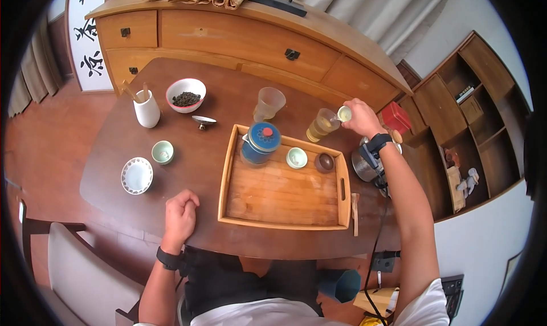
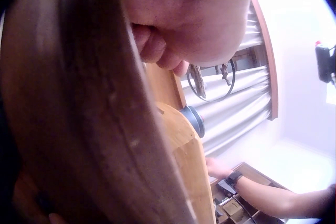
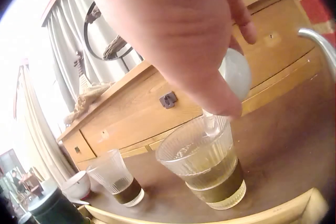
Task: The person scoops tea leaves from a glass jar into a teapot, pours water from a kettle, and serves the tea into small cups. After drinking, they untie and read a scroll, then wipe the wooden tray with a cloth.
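My right hand pinches a small pale green cup and tilts it over a ribbed glass holding yellowish liquid. Clear liquid shows at the tipped cup's lip, right above the glass rim. On the table's near edge rests my left hand, its fingers loosely curled around nothing. Between the hands lies a wooden tray. It carries a blue teapot with a red knob, another pale green cup and a small brown cup.
A second glass stands behind the teapot. To the left are a bowl of dark tea leaves, a white tool holder, a green cup and a patterned bowl. A metal kettle sits beside the right forearm.
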`<state>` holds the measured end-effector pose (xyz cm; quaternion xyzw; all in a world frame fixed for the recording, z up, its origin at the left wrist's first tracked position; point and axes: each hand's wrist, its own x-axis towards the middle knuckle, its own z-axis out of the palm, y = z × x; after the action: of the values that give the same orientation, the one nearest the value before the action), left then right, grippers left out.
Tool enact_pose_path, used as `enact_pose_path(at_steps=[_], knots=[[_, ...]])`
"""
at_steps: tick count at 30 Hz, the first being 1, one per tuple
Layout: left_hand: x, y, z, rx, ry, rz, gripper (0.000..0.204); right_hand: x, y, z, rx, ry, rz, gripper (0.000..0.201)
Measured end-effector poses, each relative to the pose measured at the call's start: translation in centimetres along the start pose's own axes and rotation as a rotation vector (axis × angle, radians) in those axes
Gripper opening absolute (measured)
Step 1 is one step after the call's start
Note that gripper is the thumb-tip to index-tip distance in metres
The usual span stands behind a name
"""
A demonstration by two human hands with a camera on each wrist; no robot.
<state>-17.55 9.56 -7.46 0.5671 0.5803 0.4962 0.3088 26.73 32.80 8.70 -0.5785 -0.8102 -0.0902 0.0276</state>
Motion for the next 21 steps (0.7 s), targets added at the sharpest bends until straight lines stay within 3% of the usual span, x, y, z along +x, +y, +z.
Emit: enact_pose_path(at_steps=[7,13,17,21], knots=[[0.0,-0.3,0.1,-0.008,0.005,0.013,0.016,-0.1,-3.0,-1.2,-0.256,0.074,-0.178,0.04],[0.0,-0.5,0.1,-0.006,0.002,0.012,0.016,-0.5,-4.9,-1.1,-0.385,0.178,-0.447,0.034],[-0.1,-0.2,0.0,-0.013,0.001,0.006,0.016,-0.7,-4.5,-0.6,-0.315,0.216,-0.418,0.037],[0.0,-0.7,0.4,-0.031,-0.03,-0.001,0.016,-1.0,-2.9,-1.1,0.01,0.235,-0.208,0.043]])
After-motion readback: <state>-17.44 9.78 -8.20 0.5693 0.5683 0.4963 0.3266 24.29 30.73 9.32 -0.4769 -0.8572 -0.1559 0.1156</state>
